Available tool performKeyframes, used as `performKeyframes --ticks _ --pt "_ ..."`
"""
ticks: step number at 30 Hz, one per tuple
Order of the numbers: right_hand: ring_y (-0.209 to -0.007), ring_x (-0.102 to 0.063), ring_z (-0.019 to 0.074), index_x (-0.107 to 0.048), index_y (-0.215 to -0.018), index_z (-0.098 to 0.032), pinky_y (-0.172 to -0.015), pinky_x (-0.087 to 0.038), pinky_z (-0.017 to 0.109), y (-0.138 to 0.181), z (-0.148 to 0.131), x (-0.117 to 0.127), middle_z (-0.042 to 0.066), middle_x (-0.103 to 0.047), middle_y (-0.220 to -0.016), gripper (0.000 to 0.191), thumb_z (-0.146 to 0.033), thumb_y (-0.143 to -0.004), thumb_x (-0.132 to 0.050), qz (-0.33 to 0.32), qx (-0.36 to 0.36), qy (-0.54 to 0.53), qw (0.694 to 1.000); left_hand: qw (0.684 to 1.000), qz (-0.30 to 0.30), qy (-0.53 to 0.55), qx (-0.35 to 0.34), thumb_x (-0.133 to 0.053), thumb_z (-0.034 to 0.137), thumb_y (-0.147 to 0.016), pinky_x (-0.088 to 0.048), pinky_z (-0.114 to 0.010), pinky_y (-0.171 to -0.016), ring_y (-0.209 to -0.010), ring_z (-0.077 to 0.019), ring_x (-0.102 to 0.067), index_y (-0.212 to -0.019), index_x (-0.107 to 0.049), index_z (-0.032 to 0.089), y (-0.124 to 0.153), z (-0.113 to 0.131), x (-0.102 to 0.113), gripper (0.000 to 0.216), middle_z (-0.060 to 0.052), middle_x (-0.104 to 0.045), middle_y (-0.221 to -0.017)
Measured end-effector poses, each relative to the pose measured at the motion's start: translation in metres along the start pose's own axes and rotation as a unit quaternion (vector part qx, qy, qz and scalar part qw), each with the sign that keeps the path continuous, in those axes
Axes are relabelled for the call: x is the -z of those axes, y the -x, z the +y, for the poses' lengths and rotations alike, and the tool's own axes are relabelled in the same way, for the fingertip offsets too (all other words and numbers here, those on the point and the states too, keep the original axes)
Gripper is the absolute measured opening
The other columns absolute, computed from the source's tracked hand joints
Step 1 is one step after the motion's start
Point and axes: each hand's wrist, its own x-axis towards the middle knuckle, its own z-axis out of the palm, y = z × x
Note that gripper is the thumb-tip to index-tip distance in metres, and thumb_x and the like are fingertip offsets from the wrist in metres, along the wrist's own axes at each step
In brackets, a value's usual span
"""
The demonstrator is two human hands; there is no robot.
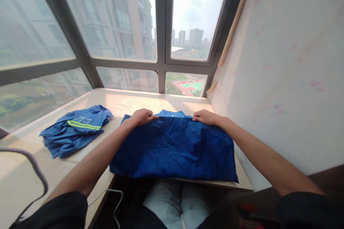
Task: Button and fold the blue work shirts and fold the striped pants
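A dark blue work shirt (174,146) is spread in front of me, its near part hanging slightly over the edge of the ledge. At its far side a lighter blue collar (172,113) with a small white label shows. My left hand (142,117) is closed on the far fold of the cloth, left of the collar. To the right of the collar, my right hand (205,117) pinches the same fold, thumb and fingers together. Both arms reach forward, and the cloth between the hands lies fairly straight, with creases below.
Another blue garment (80,128) with a yellow-green stripe lies crumpled on the pale wooden ledge (120,100) at the left. A grey cable (37,171) curves at the lower left. Windows (188,18) rise behind, and a patterned wall (290,71) stands at the right.
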Motion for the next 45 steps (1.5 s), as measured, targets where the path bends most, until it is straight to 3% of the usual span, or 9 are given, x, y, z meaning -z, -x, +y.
performKeyframes --ticks 6,11,17,22,29,33,38,41,45 --pt "-0.089 -0.066 0.0225 -0.071 -0.082 -0.021 -0.078 -0.045 0.029 -0.050 0.037 -0.005 0.006 -0.075 -0.091 0.026 -0.034 -0.089 -0.050 -0.016 0.024 -0.022 0.999 0.999 -0.033 0.018 -0.026 -0.038 0.062 -0.092 -0.035 -0.027 -0.061 -0.069 -0.0198 -0.059 -0.071 -0.067 0.018 -0.048 -0.035 -0.019 0.056 -0.009 -0.070 -0.075" --pt "-0.079 -0.065 0.0214 -0.070 -0.074 -0.020 -0.069 -0.043 0.027 -0.105 0.088 -0.001 0.004 -0.073 -0.078 0.037 -0.051 -0.086 -0.054 0.007 -0.004 -0.060 0.998 0.999 -0.022 0.001 -0.031 -0.035 0.062 -0.093 -0.037 -0.028 -0.062 -0.074 -0.0219 -0.062 -0.074 -0.068 0.020 -0.107 -0.064 -0.035 0.057 -0.009 -0.072 -0.080" --pt "-0.074 -0.061 0.0214 -0.065 -0.067 -0.019 -0.063 -0.038 0.029 -0.150 0.130 -0.049 0.007 -0.071 -0.077 0.040 -0.054 -0.085 -0.056 0.008 -0.096 -0.016 0.995 0.999 -0.043 -0.003 0.025 -0.033 0.058 -0.096 -0.042 -0.030 -0.069 -0.087 -0.0251 -0.067 -0.084 -0.071 0.021 -0.159 -0.080 -0.094 0.054 -0.011 -0.074 -0.092" --pt "-0.080 -0.062 0.0220 -0.069 -0.076 -0.019 -0.068 -0.041 0.029 -0.136 0.151 -0.092 0.006 -0.072 -0.083 0.043 -0.060 -0.083 -0.057 -0.023 -0.105 -0.086 0.990 0.997 -0.060 0.030 0.042 -0.031 0.055 -0.097 -0.041 -0.030 -0.069 -0.087 -0.0246 -0.067 -0.085 -0.072 0.022 -0.162 -0.084 -0.129 0.054 -0.010 -0.074 -0.091" --pt "-0.073 -0.060 0.0203 -0.069 -0.070 -0.019 -0.066 -0.039 0.029 -0.117 0.177 -0.082 0.002 -0.067 -0.069 0.048 -0.066 -0.077 -0.062 0.039 -0.096 -0.177 0.979 0.999 0.027 0.036 0.014 -0.027 0.057 -0.098 -0.040 -0.031 -0.068 -0.082 -0.0254 -0.068 -0.076 -0.071 0.020 -0.161 -0.088 -0.113 0.062 -0.010 -0.074 -0.081" --pt "-0.073 -0.061 0.0200 -0.067 -0.066 -0.020 -0.067 -0.040 0.029 -0.124 0.180 -0.088 0.003 -0.069 -0.071 0.046 -0.063 -0.082 -0.060 0.070 -0.107 -0.143 0.981 0.997 0.023 -0.023 0.070 -0.028 0.054 -0.099 -0.043 -0.033 -0.072 -0.091 -0.0290 -0.069 -0.090 -0.074 0.018 -0.175 -0.080 -0.120 0.059 -0.013 -0.075 -0.091" --pt "-0.082 -0.064 0.0213 -0.066 -0.075 -0.023 -0.069 -0.041 0.029 -0.126 0.172 -0.128 0.005 -0.073 -0.084 0.042 -0.055 -0.093 -0.047 0.112 -0.163 -0.056 0.979 0.990 0.049 -0.050 0.122 -0.022 0.045 -0.102 -0.045 -0.035 -0.079 -0.101 -0.0292 -0.066 -0.101 -0.071 0.011 -0.180 -0.071 -0.147 0.060 -0.019 -0.071 -0.107" --pt "-0.082 -0.063 0.0217 -0.065 -0.078 -0.023 -0.069 -0.040 0.029 -0.119 0.169 -0.138 0.006 -0.073 -0.086 0.041 -0.054 -0.096 -0.043 0.137 -0.171 -0.035 0.975 0.996 0.028 -0.011 0.082 -0.020 0.047 -0.101 -0.045 -0.033 -0.079 -0.098 -0.0267 -0.066 -0.097 -0.071 0.014 -0.172 -0.075 -0.151 0.061 -0.016 -0.071 -0.103" --pt "-0.068 -0.059 0.0197 -0.058 -0.066 -0.022 -0.064 -0.036 0.029 -0.108 0.171 -0.116 0.004 -0.067 -0.069 0.050 -0.059 -0.096 -0.039 0.154 -0.130 -0.043 0.979 0.999 -0.032 0.014 0.002 -0.024 0.054 -0.099 -0.044 -0.031 -0.072 -0.088 -0.0244 -0.067 -0.087 -0.071 0.020 -0.157 -0.085 -0.135 0.059 -0.009 -0.074 -0.091"
